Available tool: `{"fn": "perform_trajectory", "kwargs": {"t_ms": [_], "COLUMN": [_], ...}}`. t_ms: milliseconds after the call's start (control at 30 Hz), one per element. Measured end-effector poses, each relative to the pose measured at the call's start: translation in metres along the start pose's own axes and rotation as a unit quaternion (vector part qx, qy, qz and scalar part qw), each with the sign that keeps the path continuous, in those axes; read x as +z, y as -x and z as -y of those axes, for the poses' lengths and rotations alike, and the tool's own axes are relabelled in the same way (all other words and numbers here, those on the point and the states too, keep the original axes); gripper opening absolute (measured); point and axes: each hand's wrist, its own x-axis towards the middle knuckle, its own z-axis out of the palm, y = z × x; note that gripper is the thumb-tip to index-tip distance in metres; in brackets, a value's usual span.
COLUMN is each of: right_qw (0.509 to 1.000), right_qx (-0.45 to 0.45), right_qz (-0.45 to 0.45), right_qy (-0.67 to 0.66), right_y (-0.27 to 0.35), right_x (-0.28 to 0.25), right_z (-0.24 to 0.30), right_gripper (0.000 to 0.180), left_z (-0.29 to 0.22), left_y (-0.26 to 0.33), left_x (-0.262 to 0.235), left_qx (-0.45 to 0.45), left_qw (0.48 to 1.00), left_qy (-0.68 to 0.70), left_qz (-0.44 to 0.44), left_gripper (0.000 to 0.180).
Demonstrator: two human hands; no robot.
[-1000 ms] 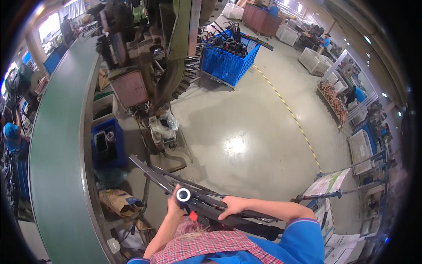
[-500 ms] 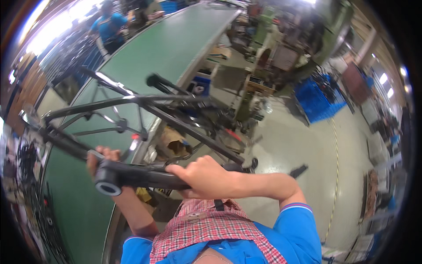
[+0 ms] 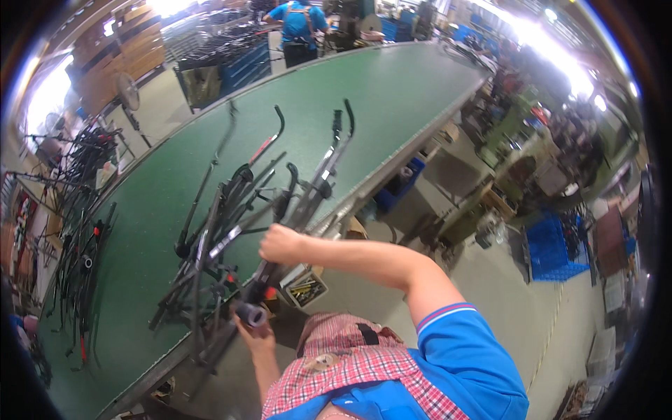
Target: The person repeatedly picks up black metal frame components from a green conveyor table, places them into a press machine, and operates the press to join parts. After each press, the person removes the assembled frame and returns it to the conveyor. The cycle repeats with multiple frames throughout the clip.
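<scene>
A black folding tubular frame (image 3: 302, 208) lies slantwise over the table's near edge, its tubes drawn close together and a curved handle end pointing away from me. My right hand (image 3: 281, 245) is closed round its tubes at mid-length. Lower down, my left hand (image 3: 257, 341) grips the near end from below, beside a thick round collar with a pale ring (image 3: 250, 315). Some of the left fingers are hidden behind the frame. Just left, a bundle of similar dark folded frames (image 3: 213, 241) rests on the green table (image 3: 175, 175); motion blurs parts of it.
More dark frames (image 3: 85, 269) lie at the table's left side. Below the near edge stands a small box of metal parts (image 3: 306, 288). Green machines (image 3: 514, 143) and a blue crate (image 3: 556, 245) stand to the right. A person in blue (image 3: 297, 24) is beyond the table.
The frame was spread wide in front of me; now its tubes are together and it points away over the table. My right hand has moved forward, and the view has turned left.
</scene>
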Motion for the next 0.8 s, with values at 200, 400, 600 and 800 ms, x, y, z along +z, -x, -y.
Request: {"fn": "perform_trajectory", "kwargs": {"t_ms": [200,400,600,800], "right_qw": [0.987,0.916,0.861,0.769], "right_qx": [0.05,0.143,0.375,0.49], "right_qz": [-0.061,-0.234,-0.036,0.042], "right_qy": [-0.138,-0.294,-0.34,-0.409], "right_y": [0.032,0.105,0.293,0.45], "right_x": [0.056,0.092,0.216,0.316], "right_z": [0.01,0.03,0.072,0.158], "right_gripper": [0.032,0.051,0.048,0.041], "left_z": [0.015,-0.023,-0.035,-0.031], "left_y": [0.024,-0.061,-0.134,-0.114], "left_x": [0.035,0.053,0.03,0.038], "left_qx": [0.024,-0.027,-0.074,0.081], "left_qw": [0.999,0.996,0.979,0.767], "left_qy": [-0.027,-0.085,-0.19,-0.594], "left_qz": [0.029,0.015,-0.015,-0.228], "left_gripper": [0.03,0.046,0.069,0.079]}}
